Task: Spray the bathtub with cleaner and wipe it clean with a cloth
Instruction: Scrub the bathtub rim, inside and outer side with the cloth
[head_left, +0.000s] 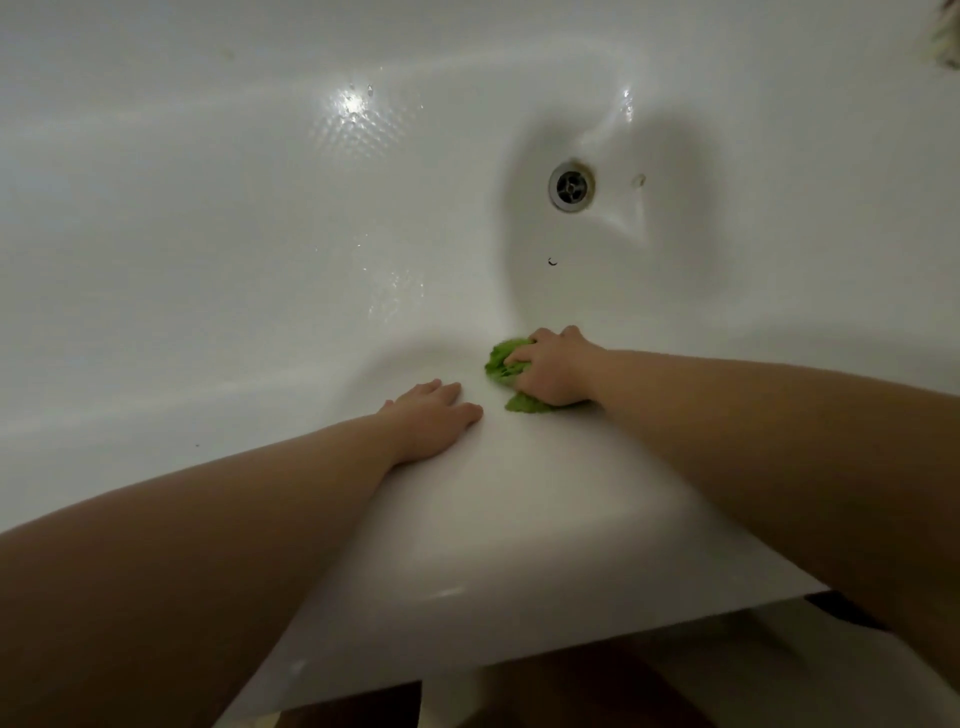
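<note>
The white bathtub (260, 218) fills the view, wet with droplets on its floor. My right hand (553, 366) grips a bunched green cloth (503, 361) and holds it against the tub's near inner wall, below the drain. My left hand (434, 418) lies flat with straight fingers on the same wall, just left of the cloth. Both bare forearms reach in over the near rim (493, 597). No spray bottle shows in the view.
A round metal drain (571, 186) sits in the tub floor at the upper right. A small dark speck (551, 262) lies on the floor below the drain, and a brownish mark (639, 180) to its right. Dark floor shows beneath the rim.
</note>
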